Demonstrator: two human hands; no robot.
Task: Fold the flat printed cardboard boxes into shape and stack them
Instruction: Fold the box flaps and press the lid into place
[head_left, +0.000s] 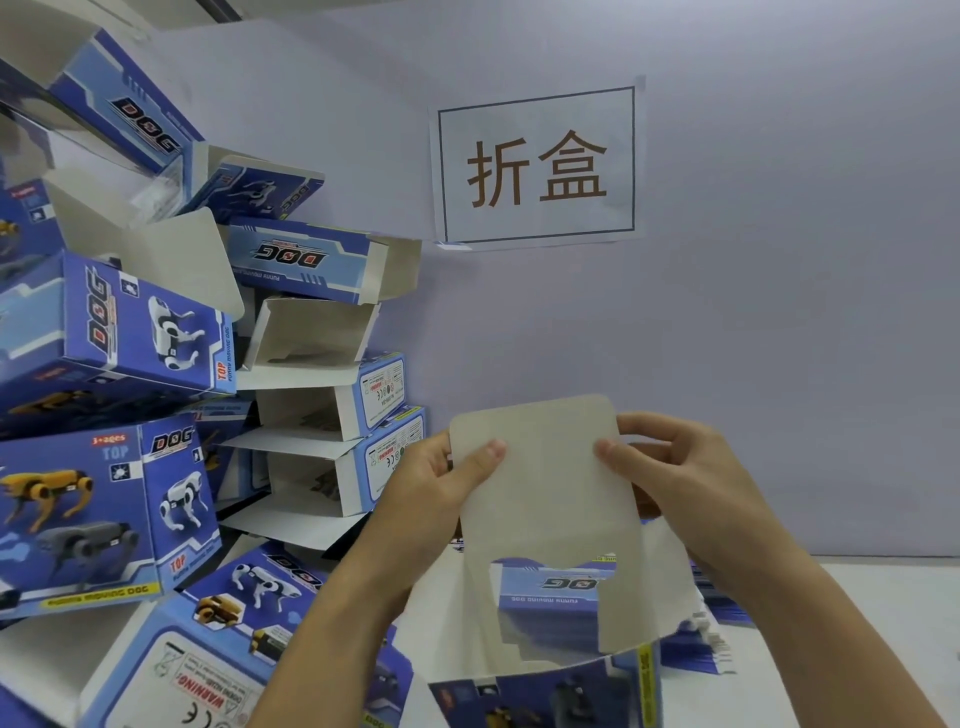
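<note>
I hold a blue printed cardboard box (550, 519) in front of me, partly opened up, with its grey inner flap standing upright. My left hand (436, 483) pinches the flap's left edge, thumb on the grey face. My right hand (675, 483) pinches its right edge in the same way. The box's blue printed body hangs below the flap, near the bottom of the view. A tall pile of folded blue boxes (135, 364) printed with robot dogs fills the left side.
A lilac wall stands close ahead, with a white paper sign (537, 166) bearing two characters taped to it. A stack of flat blue boxes (711, 639) lies on the white table (883, 623) at the right, behind my right wrist.
</note>
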